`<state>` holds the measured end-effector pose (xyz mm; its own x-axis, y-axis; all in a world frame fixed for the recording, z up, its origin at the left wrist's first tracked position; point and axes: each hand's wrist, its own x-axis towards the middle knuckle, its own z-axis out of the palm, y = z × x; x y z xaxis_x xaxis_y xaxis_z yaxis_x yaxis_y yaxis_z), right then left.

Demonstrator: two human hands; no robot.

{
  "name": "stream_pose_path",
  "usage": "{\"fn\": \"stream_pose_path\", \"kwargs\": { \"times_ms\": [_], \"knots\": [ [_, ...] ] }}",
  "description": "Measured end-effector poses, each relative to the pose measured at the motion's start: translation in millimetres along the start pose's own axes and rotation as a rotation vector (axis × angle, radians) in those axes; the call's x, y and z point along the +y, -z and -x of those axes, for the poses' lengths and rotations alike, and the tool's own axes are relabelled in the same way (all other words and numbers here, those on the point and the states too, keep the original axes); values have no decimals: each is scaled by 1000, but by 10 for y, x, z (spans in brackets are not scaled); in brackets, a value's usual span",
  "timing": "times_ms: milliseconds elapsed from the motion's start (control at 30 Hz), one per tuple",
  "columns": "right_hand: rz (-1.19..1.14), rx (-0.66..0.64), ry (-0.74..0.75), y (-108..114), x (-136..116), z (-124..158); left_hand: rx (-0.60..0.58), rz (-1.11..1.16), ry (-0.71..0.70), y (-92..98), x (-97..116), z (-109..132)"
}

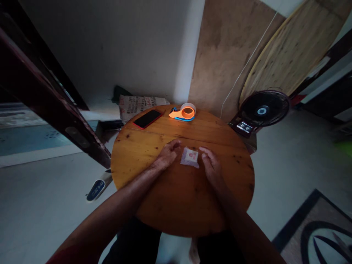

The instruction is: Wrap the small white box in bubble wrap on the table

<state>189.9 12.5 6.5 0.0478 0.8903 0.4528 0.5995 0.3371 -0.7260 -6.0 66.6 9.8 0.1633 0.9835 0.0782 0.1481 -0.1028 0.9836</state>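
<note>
- I observe the packet [189,157] on the table [178,198].
- Left hand [167,154]: just left of packet, fingers loosely apart.
- Right hand [211,164]: just right of packet, thumb and fingers apart.
- Tape dispenser [187,113]: beyond packet.

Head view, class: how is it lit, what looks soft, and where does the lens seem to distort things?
In the head view, light is dim, the trouser legs sinking to near-black; in the head view, the packet between the left hand and right hand looks soft, its small print unreadable; in the head view, wide-angle stretch probably exaggerates the dark post's slant.
</note>
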Motion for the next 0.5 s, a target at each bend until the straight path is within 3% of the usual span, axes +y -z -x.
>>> {"fn": "stream_pose_path", "kwargs": {
  "times_ms": [267, 500],
  "knots": [
    [58, 3, 98, 18, -99, 10, -29, 1, 25, 19, 37, 0],
    [77, 61, 154, 20, -80, 8, -127, -81, 88, 92, 151, 32]
  ]
}}
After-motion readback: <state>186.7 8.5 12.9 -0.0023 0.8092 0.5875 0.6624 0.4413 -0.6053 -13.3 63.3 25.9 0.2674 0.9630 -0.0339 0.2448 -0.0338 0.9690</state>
